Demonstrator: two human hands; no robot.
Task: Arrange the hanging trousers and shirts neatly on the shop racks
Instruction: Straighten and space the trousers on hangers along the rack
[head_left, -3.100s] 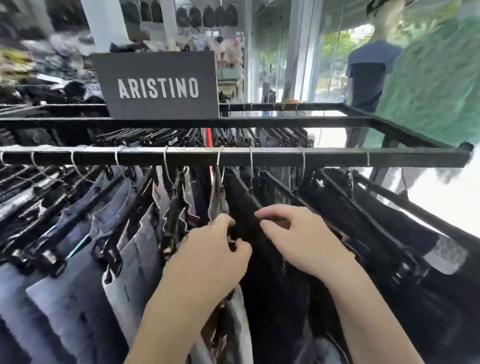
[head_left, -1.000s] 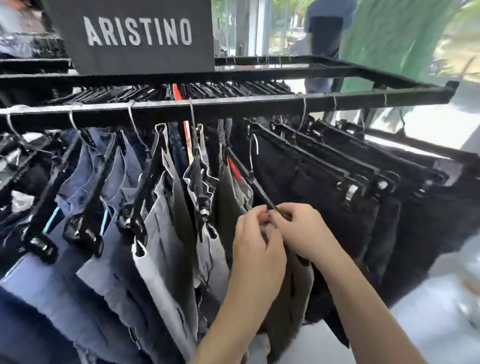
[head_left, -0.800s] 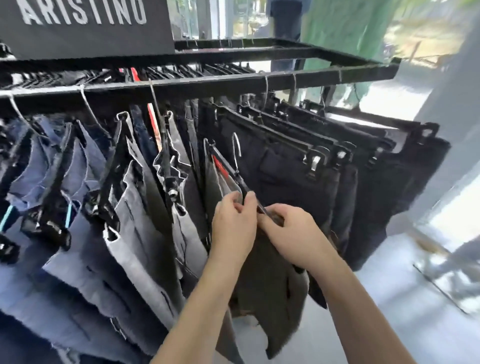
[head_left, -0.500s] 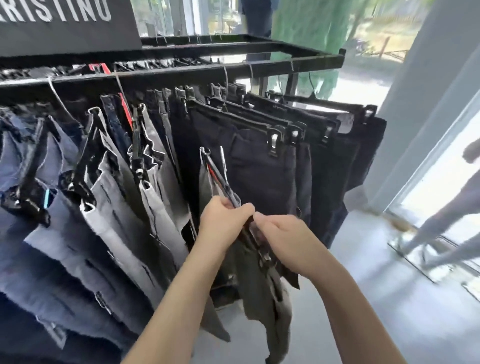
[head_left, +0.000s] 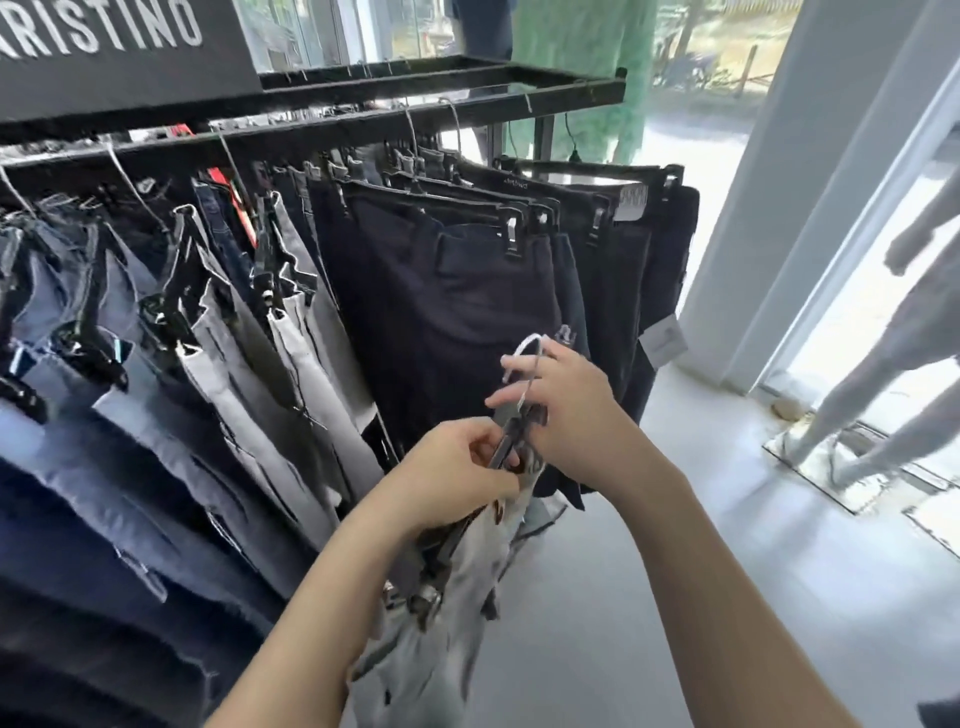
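A black metal rack rail (head_left: 363, 127) carries several pairs of trousers on clip hangers: blue denim at the left (head_left: 78, 415), grey ones in the middle (head_left: 291, 364), black ones at the right (head_left: 447, 312). One grey pair (head_left: 441, 623) on a black clip hanger (head_left: 511, 436) is off the rail, held in front of the black trousers. My left hand (head_left: 457, 478) grips the hanger's bar. My right hand (head_left: 566, 410) holds the hanger near its metal hook (head_left: 522, 358), which points up, free of the rail.
A dark brand sign (head_left: 114, 52) stands on top of the rack. A white pillar (head_left: 800, 182) and glass front lie to the right. A mannequin's legs (head_left: 872, 395) stand on a mirrored base at the far right. Pale floor (head_left: 701, 571) lies beneath my arms.
The grey trousers' hanger has come off the rail and dropped lower and rightward in both hands. My view has swung right, showing more pillar, floor and the mannequin.
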